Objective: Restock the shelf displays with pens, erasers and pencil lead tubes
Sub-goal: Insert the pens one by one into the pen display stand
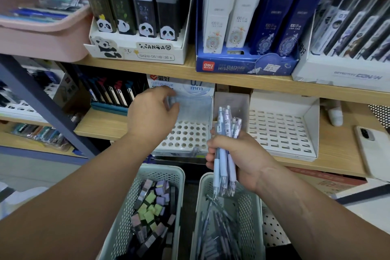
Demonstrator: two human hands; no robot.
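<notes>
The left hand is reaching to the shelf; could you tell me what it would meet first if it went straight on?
Probably the pale translucent back panel of the white pen display with round holes, right beyond the curled fingers of the left hand. Depth is unclear; they may already touch it.

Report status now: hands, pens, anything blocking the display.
Right hand grips pen bundle over the basket. Left hand at the hole tray, fingers curled, grip blurred. Tray holes empty, nothing blocking.
</notes>
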